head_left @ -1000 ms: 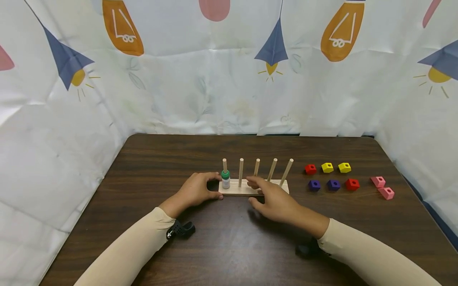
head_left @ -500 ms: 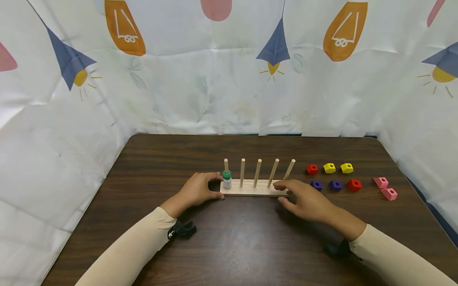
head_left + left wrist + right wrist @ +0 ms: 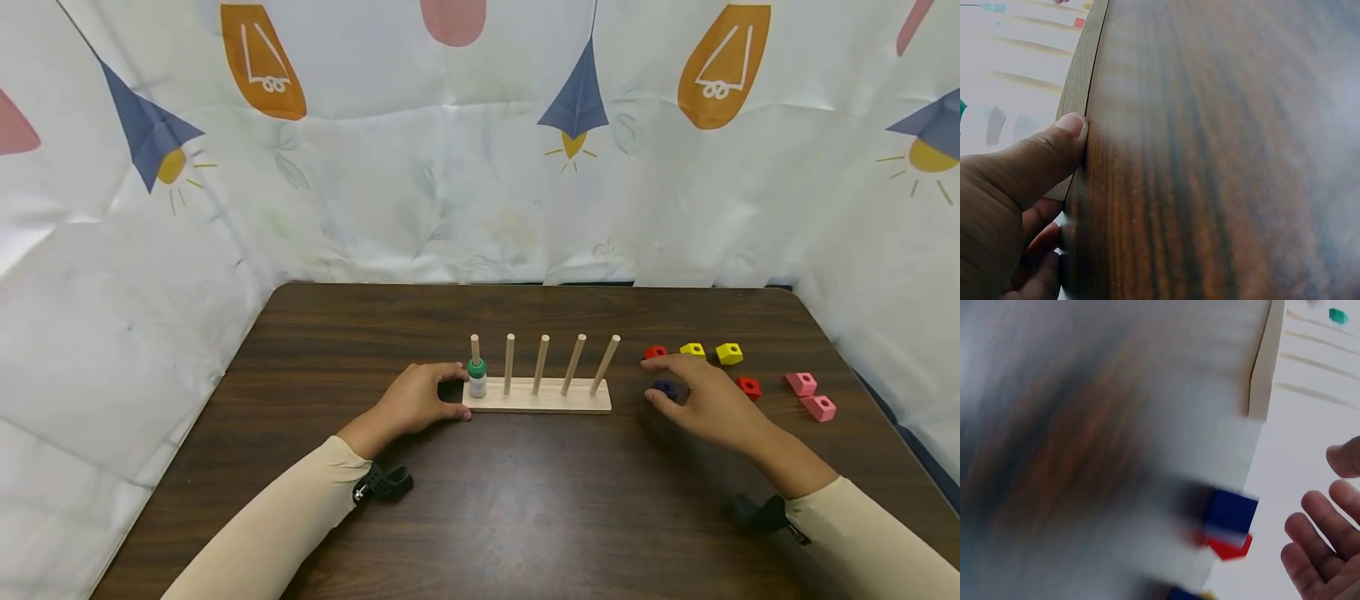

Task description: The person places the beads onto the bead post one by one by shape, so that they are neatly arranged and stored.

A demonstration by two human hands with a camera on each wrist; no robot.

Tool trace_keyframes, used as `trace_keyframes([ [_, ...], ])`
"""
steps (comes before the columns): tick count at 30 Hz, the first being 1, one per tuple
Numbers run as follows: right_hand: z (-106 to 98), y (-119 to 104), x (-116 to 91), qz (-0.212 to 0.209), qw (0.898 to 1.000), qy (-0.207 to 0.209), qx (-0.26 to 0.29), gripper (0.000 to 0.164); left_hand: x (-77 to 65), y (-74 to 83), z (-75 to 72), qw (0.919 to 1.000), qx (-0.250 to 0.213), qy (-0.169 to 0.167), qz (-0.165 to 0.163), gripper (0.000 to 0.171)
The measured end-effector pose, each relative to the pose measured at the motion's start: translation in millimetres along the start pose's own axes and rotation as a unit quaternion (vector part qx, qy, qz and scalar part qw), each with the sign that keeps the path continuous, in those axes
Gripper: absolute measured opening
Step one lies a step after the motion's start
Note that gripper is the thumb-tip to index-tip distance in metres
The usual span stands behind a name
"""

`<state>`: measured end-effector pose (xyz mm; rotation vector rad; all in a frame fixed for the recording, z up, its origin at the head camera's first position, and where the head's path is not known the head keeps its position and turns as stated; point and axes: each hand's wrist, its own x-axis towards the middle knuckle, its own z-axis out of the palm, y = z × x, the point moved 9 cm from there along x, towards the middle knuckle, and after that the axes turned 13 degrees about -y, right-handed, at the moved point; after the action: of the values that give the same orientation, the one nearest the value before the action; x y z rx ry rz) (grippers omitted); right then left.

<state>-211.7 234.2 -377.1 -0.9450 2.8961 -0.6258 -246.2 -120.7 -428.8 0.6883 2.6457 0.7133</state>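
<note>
My left hand [image 3: 412,398] grips the left end of a wooden peg board [image 3: 547,403]. In the left wrist view, the thumb [image 3: 1054,150] presses the board's front edge. Several upright pegs stand in the board. The leftmost peg carries a green bead [image 3: 476,367] above a white bead [image 3: 477,387]. Over the loose blocks on the right hovers my right hand [image 3: 708,402], fingers apart and holding nothing. A dark blue block [image 3: 665,388] shows between its thumb and index finger, untouched as far as I can see. The right wrist view has a blue block [image 3: 1230,512] beside the open fingers.
Behind the right hand are a red block [image 3: 655,352] and two yellow blocks, one yellow block [image 3: 729,354] fully visible. Another red block [image 3: 748,387] lies right of the hand. Farther right, two pink blocks [image 3: 802,383] touch. A printed white curtain [image 3: 450,200] surrounds the brown table [image 3: 480,517].
My right hand has moved right, from over the middle of the peg board to the blocks, and now partly covers them. The left hand keeps its grip on the board's end.
</note>
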Motion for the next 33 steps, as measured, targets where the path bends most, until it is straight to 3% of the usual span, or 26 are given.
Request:
trace_keyframes([
  [6,-1.9,25.5,-6.2,0.039,0.998,-0.046,0.012,0.040,-0.1,-0.5,0.6,1.0000,0.001,0.001,0.000,0.053],
  [18,5.1,47.2,-6.8,0.051,0.994,-0.098,0.004,0.039,-1.7,-1.1,0.7,1.0000,-0.003,0.002,-0.002,0.053],
  [29,7.1,49.3,-1.1,0.063,0.992,-0.109,-0.009,0.029,0.0,-2.1,1.3,1.0000,-0.002,-0.001,-0.002,0.054],
  [33,-1.8,39.9,4.1,0.056,0.995,-0.089,0.000,0.028,0.5,-2.6,1.2,1.0000,0.002,0.000,0.000,0.054],
])
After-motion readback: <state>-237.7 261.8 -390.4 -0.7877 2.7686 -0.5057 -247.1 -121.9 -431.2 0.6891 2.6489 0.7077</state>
